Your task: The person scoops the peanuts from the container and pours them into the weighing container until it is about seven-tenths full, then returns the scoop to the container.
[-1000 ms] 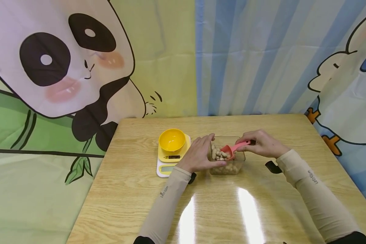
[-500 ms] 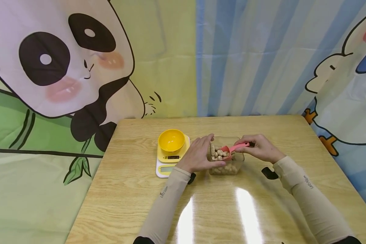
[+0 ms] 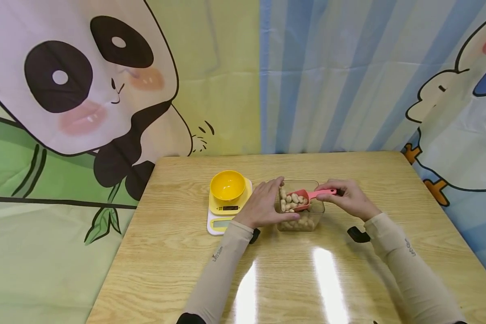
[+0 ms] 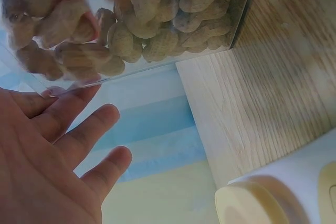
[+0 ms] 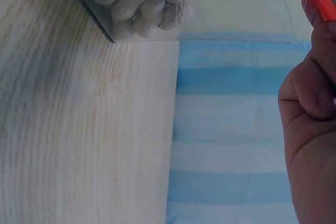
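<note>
A clear plastic container [image 3: 299, 224] holds peanuts in their shells [image 4: 149, 19]. My right hand [image 3: 348, 197] grips the handle of a pink scoop [image 3: 320, 193], which is tilted inside the container. Peanuts lie in and around the scoop's bowl. In the right wrist view, the fingers of my right hand [image 5: 315, 108] are curled at the reddish handle. My left hand [image 3: 265, 204] rests against the container's left side, thumb along the front rim. In the left wrist view, the left hand's fingers [image 4: 86, 135] are spread and fairly straight, some touching the clear wall.
Left of the container, a yellow bowl [image 3: 228, 186] stands on a yellow-and-white kitchen scale [image 3: 222, 223], partly behind the left hand. All stand on a wooden table [image 3: 178, 261]. A printed curtain [image 3: 308, 81] hangs behind the table's far edge.
The scoop has levelled out and risen slightly among the peanuts, its bowl now showing more peanuts. The right hand shifted a little. The left hand stays against the container.
</note>
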Demonstrator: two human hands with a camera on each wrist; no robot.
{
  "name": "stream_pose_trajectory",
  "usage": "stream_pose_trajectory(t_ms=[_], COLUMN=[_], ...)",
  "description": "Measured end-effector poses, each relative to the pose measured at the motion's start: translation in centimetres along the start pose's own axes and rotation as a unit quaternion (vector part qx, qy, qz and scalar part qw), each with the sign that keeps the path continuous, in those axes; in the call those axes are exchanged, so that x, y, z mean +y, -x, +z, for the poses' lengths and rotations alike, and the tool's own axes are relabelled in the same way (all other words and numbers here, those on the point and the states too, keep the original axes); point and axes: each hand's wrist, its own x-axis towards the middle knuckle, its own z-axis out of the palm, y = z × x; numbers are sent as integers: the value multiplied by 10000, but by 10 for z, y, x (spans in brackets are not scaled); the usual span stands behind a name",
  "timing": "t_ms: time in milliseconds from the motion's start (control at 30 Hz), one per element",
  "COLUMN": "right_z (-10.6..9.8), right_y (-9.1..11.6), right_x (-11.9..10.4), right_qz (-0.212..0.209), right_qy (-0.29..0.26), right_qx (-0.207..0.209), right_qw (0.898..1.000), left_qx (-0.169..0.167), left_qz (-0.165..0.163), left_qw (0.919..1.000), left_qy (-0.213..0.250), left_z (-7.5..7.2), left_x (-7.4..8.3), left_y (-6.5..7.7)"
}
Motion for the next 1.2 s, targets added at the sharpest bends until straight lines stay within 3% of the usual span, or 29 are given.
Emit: stream_pose_trajectory(t_ms=[500,867,1200], right_z=[1,-2,-7], right_y=[8,12,12], right_x=[7,14,12], right_qz=[-169,-54,30], right_qy=[-465,-539,-606], right_qx=[351,537,689], right_qw=[9982,9971,9958], left_qx=[-25,-92,-213], left_qz=[-15,-35,-121], left_qw=[10000,9999,9997], left_qy=[-38,87,-98], left_z=[-1,-1,-12], left_x=[0,1,2], left_y=[0,2,3])
